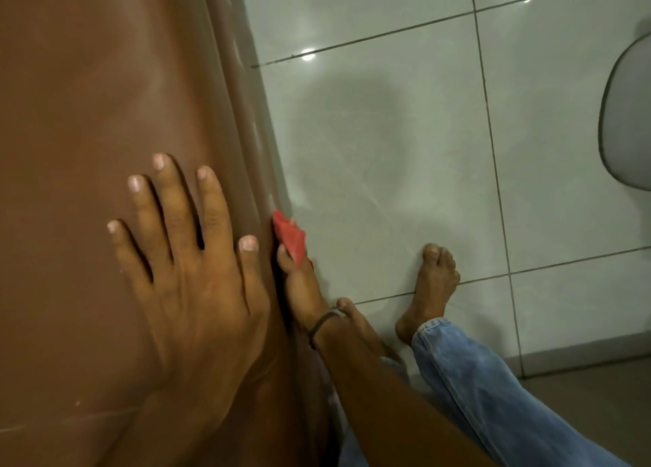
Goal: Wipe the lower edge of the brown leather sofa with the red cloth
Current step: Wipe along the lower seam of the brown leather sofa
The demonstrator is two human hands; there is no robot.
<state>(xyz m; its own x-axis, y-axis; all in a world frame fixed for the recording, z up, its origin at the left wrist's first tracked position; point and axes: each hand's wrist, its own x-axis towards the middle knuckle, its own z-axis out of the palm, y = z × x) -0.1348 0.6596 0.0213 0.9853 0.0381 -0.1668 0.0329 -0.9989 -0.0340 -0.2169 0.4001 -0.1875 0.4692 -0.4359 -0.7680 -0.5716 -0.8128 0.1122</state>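
Here the left hand (190, 255) lies flat with fingers spread on the brown leather sofa (88, 96), holding nothing. The right hand (299, 287) reaches down beside the sofa's lower edge, pinching the red cloth (290, 237) against it, just right of the left thumb, above the pale tiled floor (387, 131).

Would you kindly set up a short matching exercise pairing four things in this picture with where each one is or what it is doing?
Things:
1. left hand
2. right hand
3. red cloth
4. bare foot

Places or states:
A. standing on the pale tiled floor
B. pressed against the lower edge of the sofa
C. spread flat on the brown leather
D. gripping the cloth beside the sofa's edge

Pairs: 1-C, 2-D, 3-B, 4-A
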